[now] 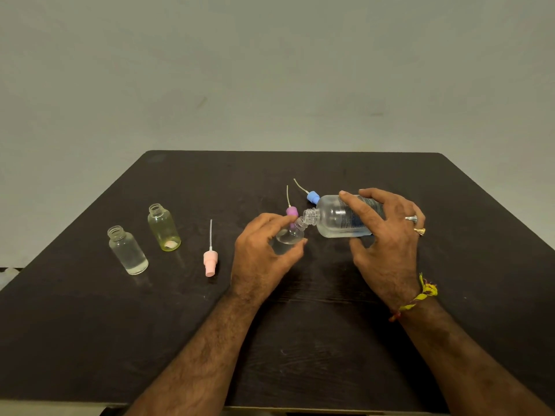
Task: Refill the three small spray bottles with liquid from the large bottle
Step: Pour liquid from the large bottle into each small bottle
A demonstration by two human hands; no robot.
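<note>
Large bottle [345, 217] is tipped nearly flat over the table [90, 325], mouth touching the neck of the small spray bottle [289, 235] I'm filling rn. Right hand [387, 235] is wrapping it from above, fingers curled over the body, thumb underneath. Left hand [264, 250] is gripping the small one, tilted toward the big bottle's mouth, fingers and thumb curled round its lower half, so I can't rly see how much liquid is in it. Can't make out an actual stream either, too blurry at the necks.

Progress, as far as I'm reading it: this looks like bottle 1 of 3 getting poured, or maybe not even properly started. The other two are standing upright over on the left w/ caps off: the clear bottle [127, 250] is showing only a thin layer at the bottom, and the yellowish bottle [163, 228] behind it looks basically empty, w/ something pale sitting at its base, can't tell what. So those two are prob still waiting.

All three spray tops are off and lying on the table: pink sprayer [210, 259] between the bottles and my left hand, purple sprayer [291, 210] just behind the one I'm filling, blue sprayer [312, 196] behind the big bottle's shoulder. So left to do imo: finishing this pour, two more fills, then screwing all three tops back on.
</note>
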